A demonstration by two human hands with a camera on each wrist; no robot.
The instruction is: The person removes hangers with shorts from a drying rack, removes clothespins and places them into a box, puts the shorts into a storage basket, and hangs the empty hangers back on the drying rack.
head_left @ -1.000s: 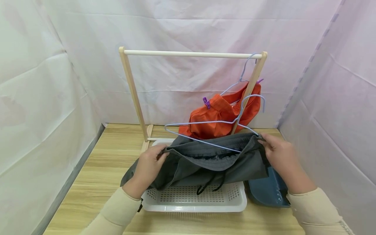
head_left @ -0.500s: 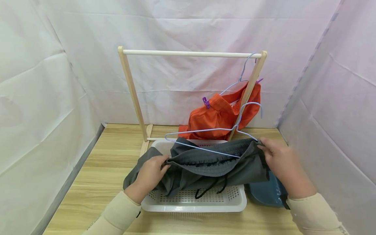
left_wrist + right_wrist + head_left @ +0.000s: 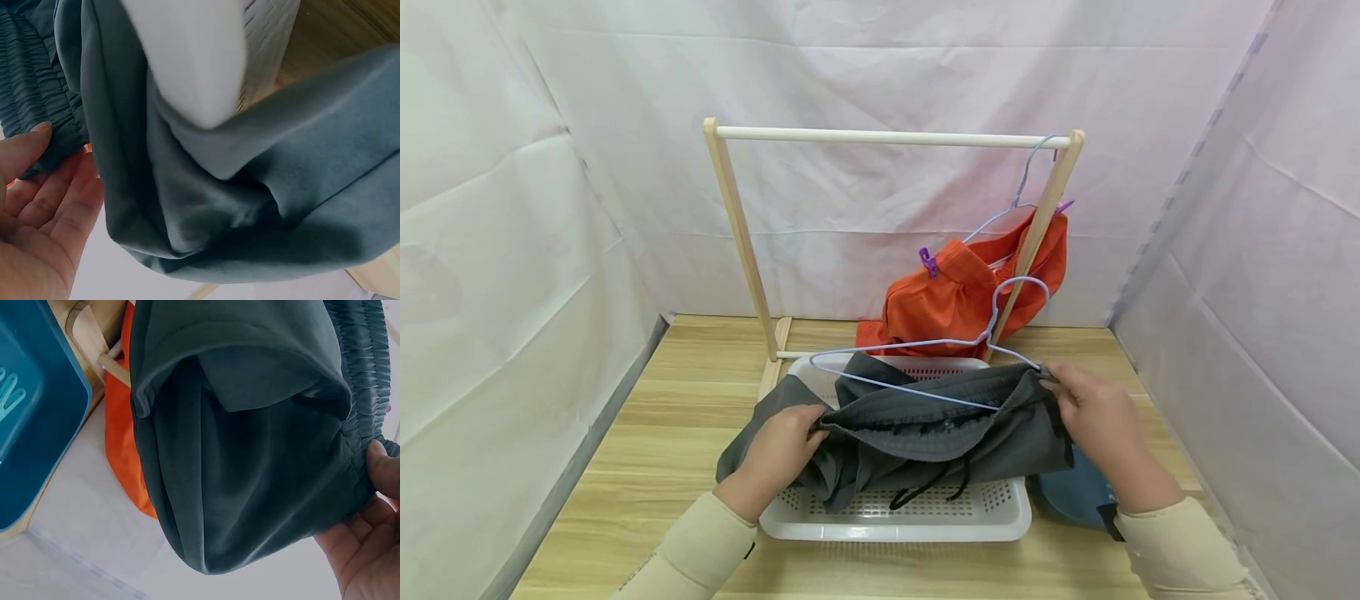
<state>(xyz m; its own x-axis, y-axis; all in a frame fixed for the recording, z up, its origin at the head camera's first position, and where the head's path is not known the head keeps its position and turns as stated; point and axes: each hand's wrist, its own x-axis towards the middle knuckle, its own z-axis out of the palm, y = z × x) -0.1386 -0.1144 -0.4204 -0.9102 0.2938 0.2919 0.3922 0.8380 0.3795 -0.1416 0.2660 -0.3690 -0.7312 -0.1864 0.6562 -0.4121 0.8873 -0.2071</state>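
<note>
Dark grey drawstring trousers or shorts (image 3: 1030, 433), leg length unclear, hang above the white basket with the gathered waistband spread wide. At the waistband's left end my left hand (image 3: 778, 450) pinches the cloth between thumb and fingers; the left wrist view shows the same hand (image 3: 53, 206) at the gathered edge. My right hand (image 3: 1097, 421) grips the opposite end, thumb on the elastic (image 3: 369, 394) in the right wrist view. A light blue wire hanger (image 3: 995, 312) lies across the opening, its right end at the waistband by my right fingers, its left end outside the cloth.
The white perforated basket (image 3: 895, 532) stands under the garment. A blue tray (image 3: 1071, 492) sits right of it. Behind stands a wooden rack (image 3: 880, 136), where an orange garment (image 3: 917, 312) hangs from another hanger with purple clips (image 3: 928, 262). White cloth walls surround the table.
Both hands have lowered the grey garment a little, and the right hand has come slightly left. The hanger has sunk and shifted left with it. Both grips stay on the waistband.
</note>
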